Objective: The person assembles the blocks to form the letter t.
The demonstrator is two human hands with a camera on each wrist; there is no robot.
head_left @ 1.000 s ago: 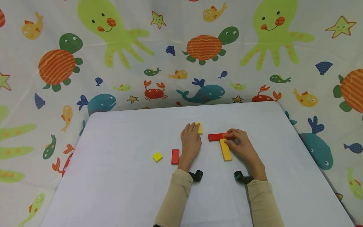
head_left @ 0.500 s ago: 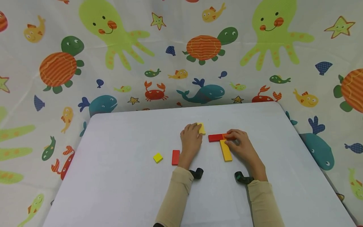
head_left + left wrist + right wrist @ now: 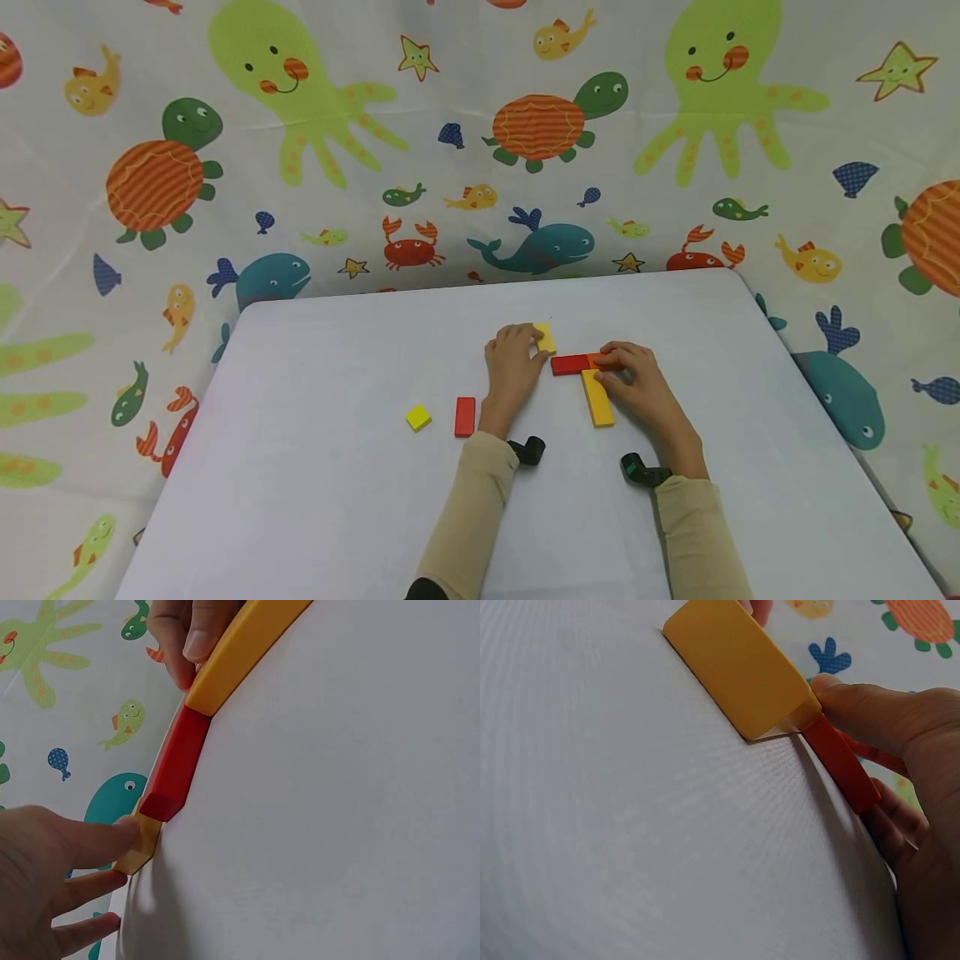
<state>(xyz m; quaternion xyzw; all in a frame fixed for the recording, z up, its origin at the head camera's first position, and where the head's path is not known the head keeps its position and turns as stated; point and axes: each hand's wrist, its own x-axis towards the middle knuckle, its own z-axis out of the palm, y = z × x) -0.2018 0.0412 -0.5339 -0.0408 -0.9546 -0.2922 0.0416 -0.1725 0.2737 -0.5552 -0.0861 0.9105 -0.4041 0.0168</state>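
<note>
While the right hand (image 3: 636,371) pinches the orange block (image 3: 594,360) at the row's three-o'clock end, the left hand (image 3: 513,362) grips a pale yellow block (image 3: 546,339) at about ten o'clock from the red block (image 3: 570,365), contact unclear. Lining up appears the step in hand; joining them likely calls for a gentle nudge toward four o'clock, leaving the amber bar (image 3: 597,400), at orange's six o'clock, undisturbed.
</note>
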